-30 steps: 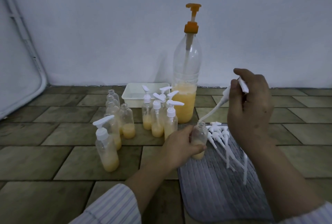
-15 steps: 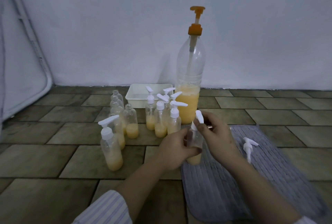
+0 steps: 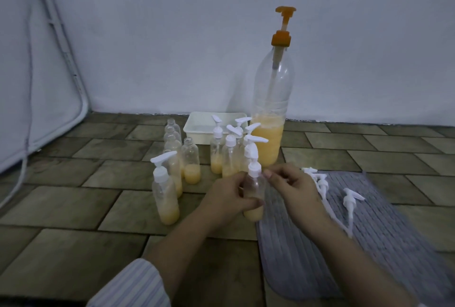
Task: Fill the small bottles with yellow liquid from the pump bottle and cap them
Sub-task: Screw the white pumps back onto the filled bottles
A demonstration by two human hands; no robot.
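Pump cap (image 3: 254, 168) now on small bottle (image 3: 253, 198).

Legible markings: none.
No text, label, brand or number can be read on the pump bottle (image 3: 270, 109), the small bottles (image 3: 165, 196) or the tray (image 3: 197, 129); the dim, soft view may hide fine print.

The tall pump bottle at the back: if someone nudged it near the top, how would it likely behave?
The pump bottle is tall and narrow with a raised orange pump head, so it looks tippy. Its yellow liquid fills only the bottom part, which probably steadies it somewhat. The clear, empty upper wall looks thin and likely flexes.
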